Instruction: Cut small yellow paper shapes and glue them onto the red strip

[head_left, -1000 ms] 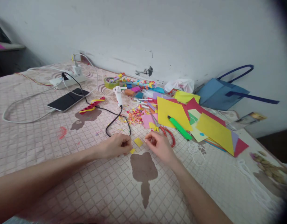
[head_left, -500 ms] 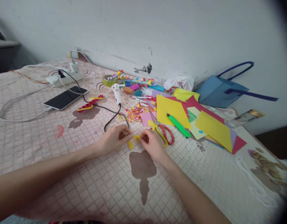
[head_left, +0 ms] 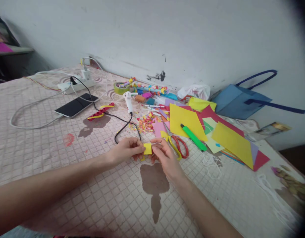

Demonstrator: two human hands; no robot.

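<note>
A small yellow paper square (head_left: 147, 149) is stretched between my two hands, just above the tablecloth. My left hand (head_left: 126, 150) pinches its left edge between thumb and fingers. On the opposite edge, my right hand (head_left: 164, 153) is closed with thumb and fingertips. Another bit of yellow shows below the left fingers, partly hidden by them. Scissors (head_left: 178, 145) with red and yellow handles lie just beyond my right hand. The black cord of a white glue gun (head_left: 128, 101) runs down close to my left hand.
Coloured paper sheets (head_left: 187, 120) and a green box cutter (head_left: 193, 137) lie to the right, with white string (head_left: 212, 162) nearby. Paper scraps (head_left: 144, 123) are heaped in the middle. A tablet (head_left: 76, 105) and power strip (head_left: 75, 86) stand left; a blue bag (head_left: 241, 100) leans at the wall.
The yellow square has been lifted and turned flat towards me, and my left hand has come to grip it too. The whole view has shifted slightly.
</note>
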